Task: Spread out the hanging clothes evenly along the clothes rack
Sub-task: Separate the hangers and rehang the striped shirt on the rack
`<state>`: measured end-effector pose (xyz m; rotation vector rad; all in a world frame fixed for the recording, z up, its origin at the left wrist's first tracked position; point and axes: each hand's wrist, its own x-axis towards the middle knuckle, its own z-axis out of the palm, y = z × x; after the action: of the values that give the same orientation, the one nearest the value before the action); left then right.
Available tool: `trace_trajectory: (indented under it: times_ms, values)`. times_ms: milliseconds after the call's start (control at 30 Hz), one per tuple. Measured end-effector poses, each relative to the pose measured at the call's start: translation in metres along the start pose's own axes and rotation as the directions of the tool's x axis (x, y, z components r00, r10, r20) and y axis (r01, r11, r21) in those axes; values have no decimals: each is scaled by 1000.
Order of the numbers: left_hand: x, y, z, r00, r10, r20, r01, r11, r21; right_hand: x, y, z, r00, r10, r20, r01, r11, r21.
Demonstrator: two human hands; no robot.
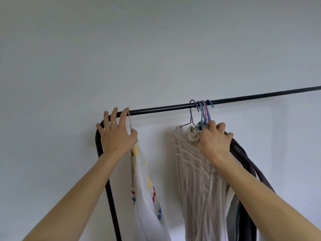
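A plain pale wall fills the background behind a black clothes rack (173,107), whose top bar slopes up to the right and bends down into a leg at the left.

The fingers (123,117) of the left hand (117,134) are curled over the bar's left end, with the thumb pinching the thin pale hanger (130,121) of a white printed garment (144,188), so this hand holds that hanger by its neck. The right hand (214,141) has its fingers closed around the necks of the bunched hangers (203,112) (purple, blue and pink hooks crowded together mid-bar), just above a beige striped shirt (196,171) and dark garments (243,159) behind it.

The clothes look light and limp, so pulling on the fabric would likely only stretch or slide it off. The stiff hanger necks just under the hooks seem the better place to grip. The thin hooks should slide easily along the smooth bar, though bunched ones may tangle and need separating one at a time. The long right stretch of bar stands bare.
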<state>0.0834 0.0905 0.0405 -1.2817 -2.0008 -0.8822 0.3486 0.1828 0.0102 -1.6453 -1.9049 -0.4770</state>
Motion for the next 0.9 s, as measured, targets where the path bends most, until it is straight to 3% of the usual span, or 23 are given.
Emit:
trace_trajectory:
  times_ms: [133, 267, 400, 567, 833, 900]
  values:
    - [-1, -1, -5, 1000, -1, 23, 1, 1000, 9, 3, -5, -5, 998, -15, -62, 13, 1000, -24]
    - [-1, -6, -7, 999, 26, 43, -27, 1000, 17, 13, -35, -28, 982, -152, -109, 150, 988, -24]
    - [-3, -9, -8, 999, 30, 40, -30, 1000, 4, 28, -70, -37, 982, -162, 97, 145, 977, 159]
    - [-13, -12, -19, 998, 17, 69, -7, 991, -137, 13, -76, 0, 926, -169, 338, 86, 965, 247]
    - [-77, 13, -29, 978, 138, 156, -95, 962, -257, -103, -16, -5, 941, -227, 252, 82, 874, 480]
    - [-93, 24, -30, 967, 186, 174, -131, 950, -284, -130, 0, -14, 956, -236, 174, 107, 834, 541]
